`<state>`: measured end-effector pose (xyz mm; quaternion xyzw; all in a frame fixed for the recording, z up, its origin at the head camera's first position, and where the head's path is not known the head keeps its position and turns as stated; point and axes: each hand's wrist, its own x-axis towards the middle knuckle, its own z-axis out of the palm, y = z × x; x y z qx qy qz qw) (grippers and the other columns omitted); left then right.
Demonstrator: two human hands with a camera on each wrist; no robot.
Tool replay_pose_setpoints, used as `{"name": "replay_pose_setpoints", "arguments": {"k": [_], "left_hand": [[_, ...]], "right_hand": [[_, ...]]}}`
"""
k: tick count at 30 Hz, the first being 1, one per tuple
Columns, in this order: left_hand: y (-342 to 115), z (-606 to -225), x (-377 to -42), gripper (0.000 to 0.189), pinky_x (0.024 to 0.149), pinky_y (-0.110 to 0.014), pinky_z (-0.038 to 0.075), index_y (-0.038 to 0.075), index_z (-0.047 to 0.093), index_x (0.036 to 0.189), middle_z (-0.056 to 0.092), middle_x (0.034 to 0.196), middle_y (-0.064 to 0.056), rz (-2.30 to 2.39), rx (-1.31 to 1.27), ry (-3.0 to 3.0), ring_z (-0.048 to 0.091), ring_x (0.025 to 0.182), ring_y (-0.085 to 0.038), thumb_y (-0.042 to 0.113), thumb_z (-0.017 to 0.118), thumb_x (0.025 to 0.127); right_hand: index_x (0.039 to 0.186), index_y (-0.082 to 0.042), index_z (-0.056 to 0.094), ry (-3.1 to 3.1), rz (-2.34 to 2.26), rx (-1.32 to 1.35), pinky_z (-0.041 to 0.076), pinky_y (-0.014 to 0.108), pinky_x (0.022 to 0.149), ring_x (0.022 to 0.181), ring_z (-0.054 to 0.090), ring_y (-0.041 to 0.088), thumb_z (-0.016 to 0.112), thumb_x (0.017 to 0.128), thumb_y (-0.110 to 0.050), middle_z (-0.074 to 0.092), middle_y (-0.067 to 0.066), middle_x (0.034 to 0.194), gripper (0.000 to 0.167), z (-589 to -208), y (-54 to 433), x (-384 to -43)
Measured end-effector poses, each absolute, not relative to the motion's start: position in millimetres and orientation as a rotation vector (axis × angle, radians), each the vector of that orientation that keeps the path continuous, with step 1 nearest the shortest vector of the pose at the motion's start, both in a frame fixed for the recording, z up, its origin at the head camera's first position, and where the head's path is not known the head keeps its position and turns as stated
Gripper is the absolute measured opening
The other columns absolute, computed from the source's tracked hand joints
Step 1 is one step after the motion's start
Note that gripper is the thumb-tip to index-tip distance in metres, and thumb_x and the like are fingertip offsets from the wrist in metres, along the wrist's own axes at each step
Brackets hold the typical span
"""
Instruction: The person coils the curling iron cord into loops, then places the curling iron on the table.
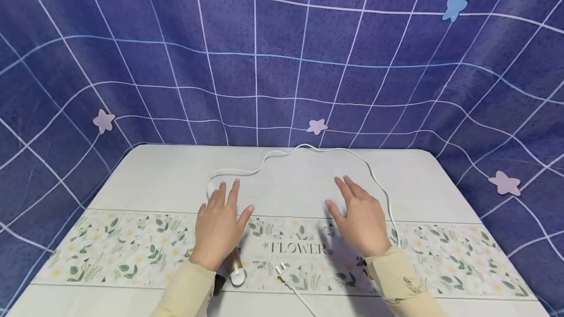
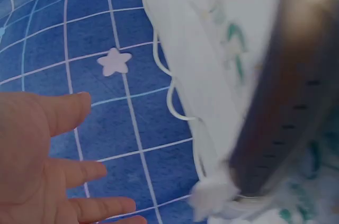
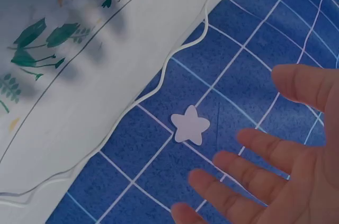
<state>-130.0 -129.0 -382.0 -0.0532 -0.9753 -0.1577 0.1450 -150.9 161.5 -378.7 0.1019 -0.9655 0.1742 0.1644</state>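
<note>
A tube-shaped appliance (image 1: 235, 262) with a bronze body and white ends lies on the table beneath my left hand (image 1: 219, 229), which hides its middle. The left wrist view shows the appliance (image 2: 283, 102) blurred, with a row of dark marks along its side. My left fingers are spread and hold nothing. On the right, my right hand (image 1: 362, 216) hovers over the table with fingers extended and nothing in them. A white cord (image 1: 304, 146) runs from the appliance's far end in an arc past the right hand. A two-pin plug (image 1: 282, 270) lies between the forearms.
The white table (image 1: 154, 170) has a printed floral band with the word FLOWER (image 1: 298, 248). Behind and beside it hangs a blue gridded cloth (image 1: 273, 77) with star shapes, including a pale star (image 3: 190, 125). Part of the cord follows the table's back edge.
</note>
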Motion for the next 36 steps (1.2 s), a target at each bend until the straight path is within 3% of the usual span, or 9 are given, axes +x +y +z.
{"name": "replay_pose_setpoints", "arguments": {"k": [4, 10, 21, 25, 29, 36], "left_hand": [[-134, -392, -125, 0.073, 0.095, -0.066, 0.045, -0.003, 0.039, 0.153, 0.043, 0.145, -0.039, -0.439, -0.124, -2.804, 0.051, 0.127, -0.053, 0.036, 0.068, 0.098], [-142, -405, -119, 0.079, 0.086, -0.067, 0.05, -0.008, 0.038, 0.151, 0.045, 0.141, -0.041, -0.454, -0.061, -2.8, 0.054, 0.12, -0.055, 0.035, 0.073, 0.094], [-150, -416, -115, 0.099, 0.063, -0.062, 0.054, -0.02, 0.028, 0.148, 0.05, 0.116, -0.046, -0.522, 0.152, -2.888, 0.057, 0.098, -0.058, 0.049, 0.072, 0.092], [-151, -418, -116, 0.092, 0.05, -0.051, 0.052, -0.024, 0.041, 0.125, 0.052, 0.093, -0.035, -0.57, 0.21, -2.912, 0.059, 0.076, -0.046, 0.053, 0.075, 0.088], [-154, -421, -117, 0.081, 0.045, -0.042, 0.047, -0.019, 0.046, 0.106, 0.05, 0.082, -0.026, -0.616, 0.226, -2.967, 0.054, 0.06, -0.033, 0.054, 0.075, 0.087], [-157, -426, -117, 0.082, 0.043, -0.037, 0.043, -0.02, 0.047, 0.102, 0.047, 0.078, -0.023, -0.726, 0.218, -3.044, 0.05, 0.053, -0.027, 0.054, 0.075, 0.086]], "right_hand": [[0.14, -0.005, 0.06, -2.708, 0.497, 0.266, 0.051, 0.059, 0.087, 0.107, 0.065, 0.048, 0.068, 0.096, -0.035, 0.061, 0.021, 0.136, 0.054, -378, 167, -148], [0.138, -0.007, 0.062, -2.727, 0.5, 0.224, 0.054, 0.057, 0.069, 0.093, 0.068, 0.046, 0.068, 0.096, -0.035, 0.067, 0.022, 0.125, 0.051, -377, 176, -143], [0.139, -0.007, 0.061, -2.817, 0.486, 0.166, 0.053, 0.056, 0.066, 0.083, 0.068, 0.044, 0.066, 0.097, -0.036, 0.067, 0.025, 0.12, 0.051, -382, 190, -141], [0.138, -0.007, 0.061, -2.839, 0.48, 0.141, 0.054, 0.055, 0.064, 0.082, 0.068, 0.045, 0.065, 0.097, -0.036, 0.067, 0.026, 0.12, 0.05, -382, 197, -139], [0.136, -0.005, 0.062, -2.849, 0.473, 0.137, 0.054, 0.053, 0.06, 0.079, 0.068, 0.044, 0.066, 0.097, -0.036, 0.067, 0.027, 0.118, 0.05, -384, 204, -139], [0.134, -0.003, 0.063, -2.884, 0.439, 0.116, 0.054, 0.053, 0.062, 0.08, 0.068, 0.044, 0.066, 0.097, -0.036, 0.067, 0.028, 0.115, 0.049, -390, 214, -138]]}}
